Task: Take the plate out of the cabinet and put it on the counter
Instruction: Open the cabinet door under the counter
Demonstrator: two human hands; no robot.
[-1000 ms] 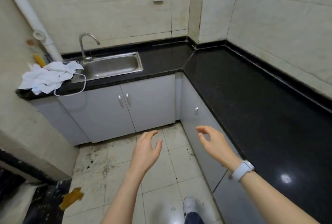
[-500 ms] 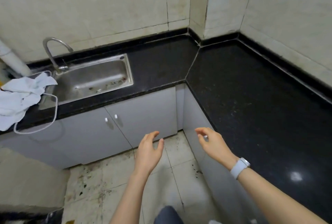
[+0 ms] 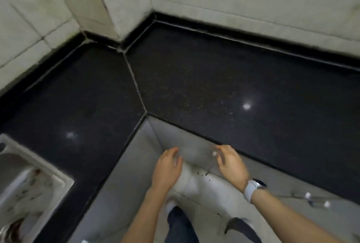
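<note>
While I look down into the corner, both hands hang in front of the grey cabinet [image 3: 187, 145] door under the black counter [image 3: 214, 79]. My right hand [image 3: 230, 164] sits just beside a small pale knob [image 3: 214, 153] on the door, fingers curled loosely toward it; the frame is blurred, and I cannot tell whether the fingertips touch the knob. My left hand [image 3: 168, 166] is near the same door, further toward the inner corner, fingers slack and spread a little, gripping nothing. A white watch [image 3: 252, 190] wraps the right wrist. I see no plate; the cabinet door looks closed, so whatever is inside is hidden. The counter bends around the corner with a pale seam [image 3: 136, 87] running across it, and two bright light spots reflect on its surface. At lower left the steel sink [image 3: 35, 184] is set into the counter, well apart from both hands. More handles [image 3: 316, 200] show on the cabinet front to the right, below my right forearm. Below the hands lie pale floor tiles [image 3: 202, 188] with dark specks.
</note>
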